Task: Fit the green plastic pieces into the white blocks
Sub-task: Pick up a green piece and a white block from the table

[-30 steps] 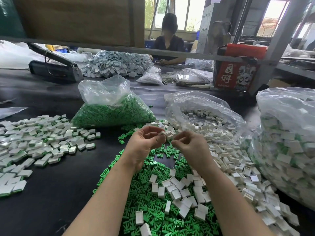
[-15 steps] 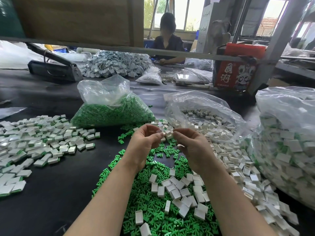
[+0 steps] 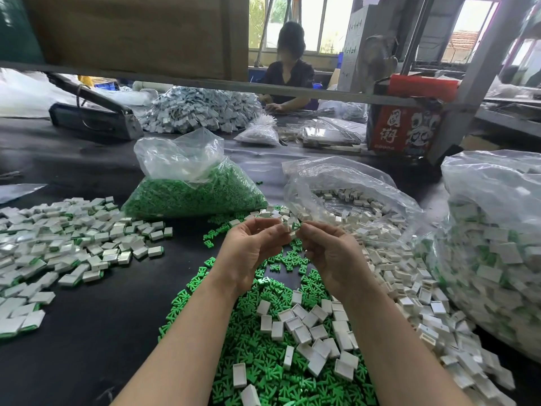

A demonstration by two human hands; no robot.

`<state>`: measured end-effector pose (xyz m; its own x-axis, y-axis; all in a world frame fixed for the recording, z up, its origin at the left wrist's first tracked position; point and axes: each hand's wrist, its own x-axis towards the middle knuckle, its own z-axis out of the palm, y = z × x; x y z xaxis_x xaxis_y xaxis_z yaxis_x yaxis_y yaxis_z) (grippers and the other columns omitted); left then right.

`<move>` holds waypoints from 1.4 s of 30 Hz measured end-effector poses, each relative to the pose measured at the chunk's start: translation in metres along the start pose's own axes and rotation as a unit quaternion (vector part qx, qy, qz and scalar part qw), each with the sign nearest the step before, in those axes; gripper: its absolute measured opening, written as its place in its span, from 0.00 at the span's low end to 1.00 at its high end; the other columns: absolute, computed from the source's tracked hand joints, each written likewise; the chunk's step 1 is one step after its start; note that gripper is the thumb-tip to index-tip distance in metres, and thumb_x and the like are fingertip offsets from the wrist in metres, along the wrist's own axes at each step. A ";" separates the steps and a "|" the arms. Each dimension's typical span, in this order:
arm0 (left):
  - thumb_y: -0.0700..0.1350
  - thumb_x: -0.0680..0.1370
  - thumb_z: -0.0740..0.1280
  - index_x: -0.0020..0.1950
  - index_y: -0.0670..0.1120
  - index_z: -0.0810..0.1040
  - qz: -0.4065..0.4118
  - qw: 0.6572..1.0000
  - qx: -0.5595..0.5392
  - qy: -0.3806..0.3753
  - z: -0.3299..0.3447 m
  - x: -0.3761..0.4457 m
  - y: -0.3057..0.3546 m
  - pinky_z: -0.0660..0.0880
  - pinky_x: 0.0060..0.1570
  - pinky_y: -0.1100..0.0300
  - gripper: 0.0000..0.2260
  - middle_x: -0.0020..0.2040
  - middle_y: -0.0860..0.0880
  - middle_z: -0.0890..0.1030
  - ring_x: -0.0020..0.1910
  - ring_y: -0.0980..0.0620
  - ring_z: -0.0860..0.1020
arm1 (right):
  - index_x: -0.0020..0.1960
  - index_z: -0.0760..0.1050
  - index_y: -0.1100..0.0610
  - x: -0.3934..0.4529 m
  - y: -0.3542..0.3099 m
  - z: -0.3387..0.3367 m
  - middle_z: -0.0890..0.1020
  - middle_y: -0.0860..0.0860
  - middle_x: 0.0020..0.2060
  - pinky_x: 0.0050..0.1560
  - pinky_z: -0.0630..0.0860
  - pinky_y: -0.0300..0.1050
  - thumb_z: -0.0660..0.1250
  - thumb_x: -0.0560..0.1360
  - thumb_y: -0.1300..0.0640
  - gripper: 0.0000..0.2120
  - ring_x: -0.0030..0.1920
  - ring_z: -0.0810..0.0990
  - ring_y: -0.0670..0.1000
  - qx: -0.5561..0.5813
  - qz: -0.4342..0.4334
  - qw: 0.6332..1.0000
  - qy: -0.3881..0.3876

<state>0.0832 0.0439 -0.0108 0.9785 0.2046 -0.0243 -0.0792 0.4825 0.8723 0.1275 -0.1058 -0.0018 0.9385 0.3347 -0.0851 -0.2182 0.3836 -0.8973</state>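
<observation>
Fitting one green piece (image 3: 296,226) into a white block (image 3: 285,227).
Right hand (image 3: 330,253) pinches the piece, left hand (image 3: 251,250) the block; finished blocks (image 3: 73,244) sit left, loose heaps remain.

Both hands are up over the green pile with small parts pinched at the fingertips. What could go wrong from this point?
1. The green piece, pinched only at the right hand's fingertips, could slip into the loose green pile below.
2. The white block in the left hand is barely visible; the piece may go in crooked.
</observation>
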 end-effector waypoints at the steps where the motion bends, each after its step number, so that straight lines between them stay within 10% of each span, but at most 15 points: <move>1: 0.42 0.65 0.76 0.50 0.41 0.80 0.000 1.000 0.003 -0.001 0.000 0.000 0.000 0.78 0.36 0.64 0.16 0.44 0.42 0.86 0.43 0.49 0.85 | 0.43 0.80 0.61 0.000 0.000 0.000 0.83 0.55 0.33 0.33 0.72 0.38 0.73 0.63 0.62 0.09 0.32 0.78 0.48 -0.004 -0.003 1.000 0.002; 42: 0.46 0.61 0.78 0.42 0.46 0.87 0.023 0.996 0.081 0.013 -0.007 0.001 -0.002 0.78 0.37 0.64 0.12 0.44 0.42 0.86 0.41 0.50 0.84 | 0.49 0.81 0.64 -0.005 0.004 0.000 0.84 0.56 0.41 0.41 0.79 0.37 0.71 0.74 0.64 0.05 0.39 0.83 0.49 -0.329 -0.208 0.921 -0.009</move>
<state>0.0832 0.0492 -0.0163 0.9689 0.2473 0.0065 -0.0902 0.3288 0.9401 0.1218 -0.1058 -0.0049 0.8988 0.2927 0.3264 0.3736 -0.1216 -0.9196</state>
